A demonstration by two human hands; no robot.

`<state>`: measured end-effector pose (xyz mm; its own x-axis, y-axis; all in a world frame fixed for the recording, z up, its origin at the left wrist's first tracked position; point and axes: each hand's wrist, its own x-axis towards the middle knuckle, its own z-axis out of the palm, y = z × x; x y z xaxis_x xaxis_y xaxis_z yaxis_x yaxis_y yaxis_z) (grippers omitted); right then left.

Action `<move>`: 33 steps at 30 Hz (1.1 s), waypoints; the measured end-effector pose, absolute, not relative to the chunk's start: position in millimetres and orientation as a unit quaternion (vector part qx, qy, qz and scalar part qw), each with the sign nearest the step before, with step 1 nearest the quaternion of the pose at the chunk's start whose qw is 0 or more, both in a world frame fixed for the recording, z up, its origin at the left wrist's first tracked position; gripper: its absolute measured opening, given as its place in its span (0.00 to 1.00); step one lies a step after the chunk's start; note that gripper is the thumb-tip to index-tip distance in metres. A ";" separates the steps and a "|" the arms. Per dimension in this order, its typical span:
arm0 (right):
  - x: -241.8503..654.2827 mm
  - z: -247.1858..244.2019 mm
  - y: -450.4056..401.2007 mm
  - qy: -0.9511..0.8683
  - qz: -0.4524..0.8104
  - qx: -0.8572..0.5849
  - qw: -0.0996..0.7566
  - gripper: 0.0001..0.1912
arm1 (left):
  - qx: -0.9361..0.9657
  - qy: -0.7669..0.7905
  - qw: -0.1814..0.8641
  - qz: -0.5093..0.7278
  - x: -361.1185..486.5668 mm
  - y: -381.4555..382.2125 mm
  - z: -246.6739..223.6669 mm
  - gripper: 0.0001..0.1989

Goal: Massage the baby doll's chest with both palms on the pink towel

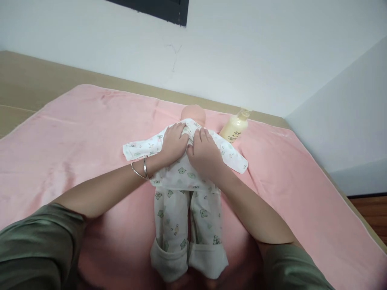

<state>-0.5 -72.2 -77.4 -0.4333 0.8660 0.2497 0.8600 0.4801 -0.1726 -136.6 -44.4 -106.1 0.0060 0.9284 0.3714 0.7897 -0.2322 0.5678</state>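
Note:
A baby doll (193, 114) in white pajamas with small animal prints lies stretched out, its bald head pointing away from me and no face showing. My left hand (175, 141), with two silver bangles at the wrist, rests flat on the upper part of the pajama top (187, 177). Beside it, my right hand (205, 153) lies on the same top, fingers extended and thumb toward the left hand. Cloth is wrinkled between the two hands. Both sleeves spread outward, and the pajama pants (173, 221) reach toward me with turned-up cuffs.
A pale yellow lotion bottle (234, 128) leans near the doll's head, on the right. Under everything is a pink blanket (99, 121) on a wooden surface (24, 76). A white wall (242, 52) rises behind, with another wall on the right.

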 end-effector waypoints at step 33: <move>14.7 -82.8 -30.0 -0.825 0.069 -0.528 0.191 0.31 | 0.739 0.592 0.033 0.320 -125.9 -69.1 -109.7 0.26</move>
<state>14.7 -30.0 -82.8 -0.3697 0.8969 0.2428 0.8443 0.4333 -0.3153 -125.9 -69.1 -109.7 0.0930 0.8963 0.4336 0.8536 -0.2960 0.4287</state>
